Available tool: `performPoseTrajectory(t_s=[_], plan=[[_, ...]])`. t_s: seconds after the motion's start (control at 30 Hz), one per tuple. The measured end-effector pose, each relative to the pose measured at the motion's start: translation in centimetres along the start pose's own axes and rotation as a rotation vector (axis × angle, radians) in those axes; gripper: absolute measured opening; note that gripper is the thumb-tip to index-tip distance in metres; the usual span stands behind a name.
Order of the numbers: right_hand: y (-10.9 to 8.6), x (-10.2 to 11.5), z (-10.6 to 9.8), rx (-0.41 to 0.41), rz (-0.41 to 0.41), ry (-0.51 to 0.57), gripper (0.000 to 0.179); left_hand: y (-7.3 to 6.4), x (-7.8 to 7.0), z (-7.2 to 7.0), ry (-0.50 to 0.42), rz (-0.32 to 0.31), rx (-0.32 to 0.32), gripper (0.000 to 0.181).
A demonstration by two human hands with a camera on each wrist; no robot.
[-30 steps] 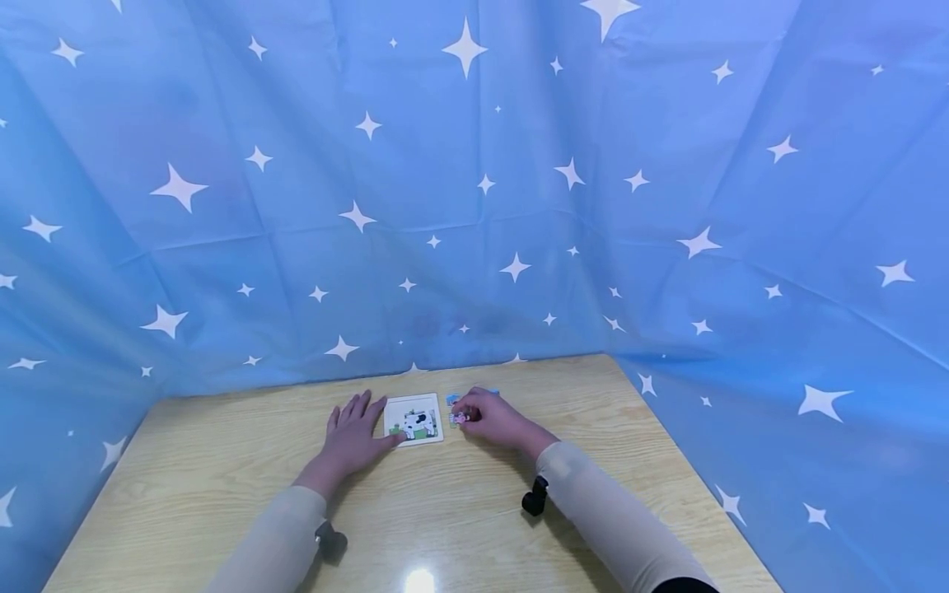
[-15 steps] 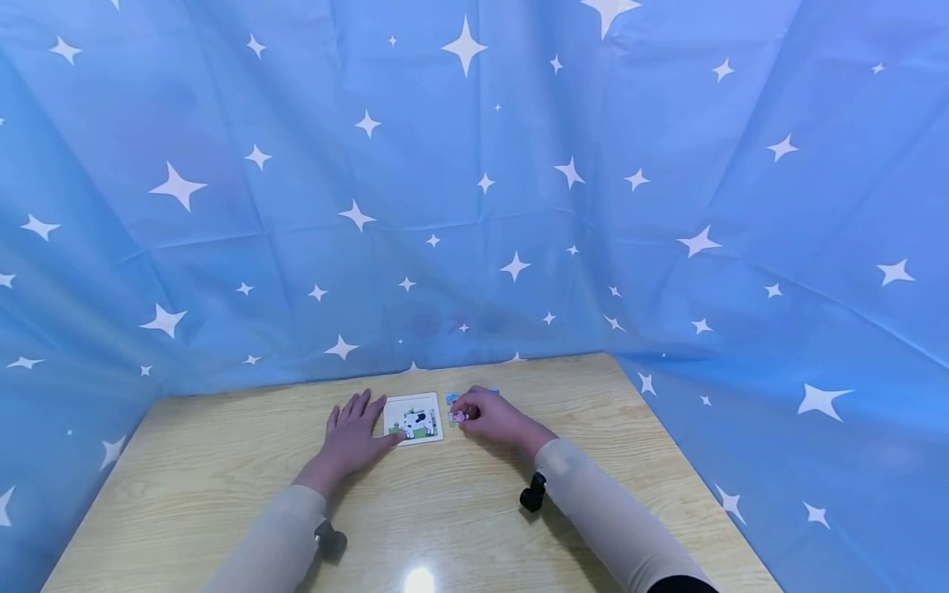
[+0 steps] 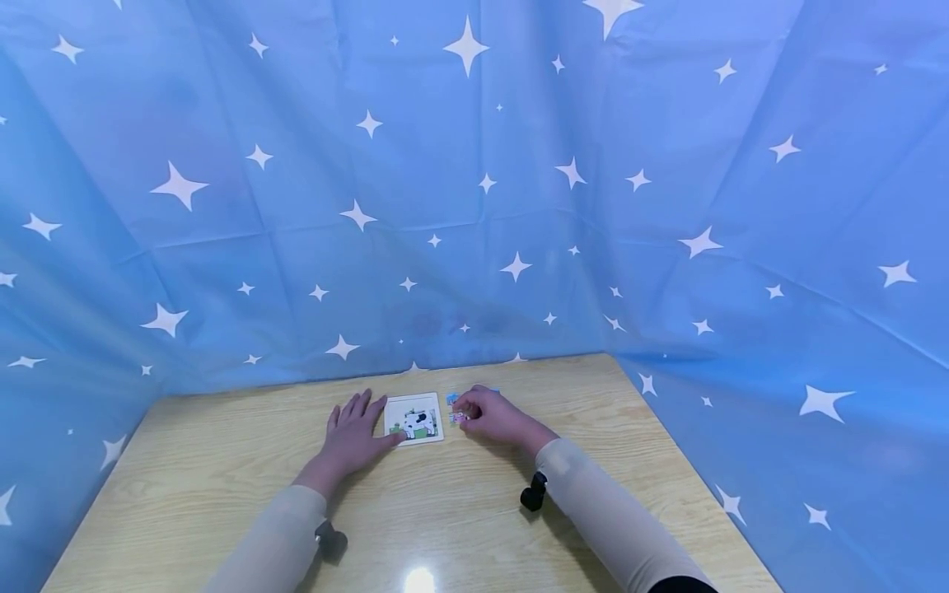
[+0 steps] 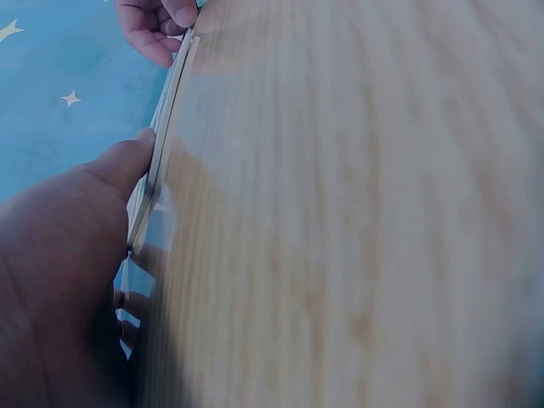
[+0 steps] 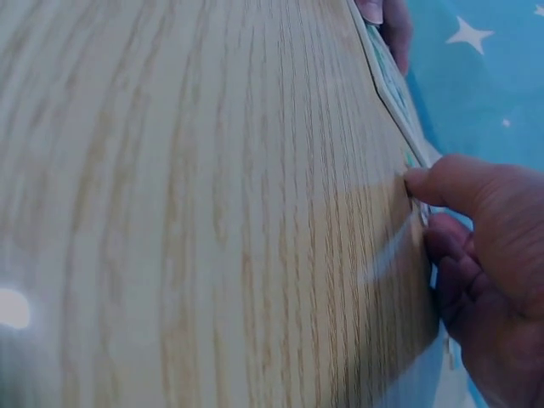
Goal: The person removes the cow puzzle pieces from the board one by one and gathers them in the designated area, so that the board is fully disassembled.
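Note:
A small square puzzle board [image 3: 399, 407] lies flat near the back of the table, with a black-and-white cow picture [image 3: 420, 423] filling part of its lower half. My left hand [image 3: 352, 441] spreads its fingers along the board's left side, and its thumb rests on the lower left edge. Just right of the board, my right hand [image 3: 498, 418] pinches a pink and green puzzle piece [image 3: 456, 418] between thumb and fingertips, low at the tabletop. In the right wrist view the right thumb [image 5: 442, 180] shows at the piece, most of which is hidden.
A blue puzzle piece [image 3: 451, 399] lies behind the pinched one. Another bit of blue [image 3: 495, 392] peeks out behind the right hand. The wooden table [image 3: 415, 511] ends at a blue star-patterned curtain [image 3: 415, 247] at the back and sides.
The right fingertips and the pink piece shift very slightly. The left hand and the board stay where they were.

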State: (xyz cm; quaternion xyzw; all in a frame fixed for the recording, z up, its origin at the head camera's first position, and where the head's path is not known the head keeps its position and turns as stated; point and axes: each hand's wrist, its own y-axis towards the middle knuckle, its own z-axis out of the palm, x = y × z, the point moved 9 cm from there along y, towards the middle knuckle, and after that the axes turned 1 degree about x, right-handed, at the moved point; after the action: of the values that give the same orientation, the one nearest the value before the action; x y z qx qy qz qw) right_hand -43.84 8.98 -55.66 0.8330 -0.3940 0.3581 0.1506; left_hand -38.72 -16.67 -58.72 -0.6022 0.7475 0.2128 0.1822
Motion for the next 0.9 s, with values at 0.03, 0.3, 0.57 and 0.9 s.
performPoseTrajectory(t_s=[0.03, 0.3, 0.57, 0.9], plan=[[0.0, 0.0, 0.0, 0.000, 0.000, -0.001, 0.024, -0.1, -0.1, 0.0, 0.000, 0.001, -0.001, 0.099], [0.2, 1.0, -0.5, -0.110, -0.038, 0.005, 0.018, -0.5, -1.2, -0.6, 0.004, -0.015, 0.031, 0.101], [1.3, 3.7, 1.4, -0.097, -0.064, 0.005, 0.029, -0.7, -1.6, -1.0, 0.052, -0.055, 0.067, 0.094], [3.3, 6.4, 3.8, 0.021, -0.044, -0.081, 0.047, -0.4, -1.3, -0.9, 0.040, -0.040, 0.053, 0.096]])
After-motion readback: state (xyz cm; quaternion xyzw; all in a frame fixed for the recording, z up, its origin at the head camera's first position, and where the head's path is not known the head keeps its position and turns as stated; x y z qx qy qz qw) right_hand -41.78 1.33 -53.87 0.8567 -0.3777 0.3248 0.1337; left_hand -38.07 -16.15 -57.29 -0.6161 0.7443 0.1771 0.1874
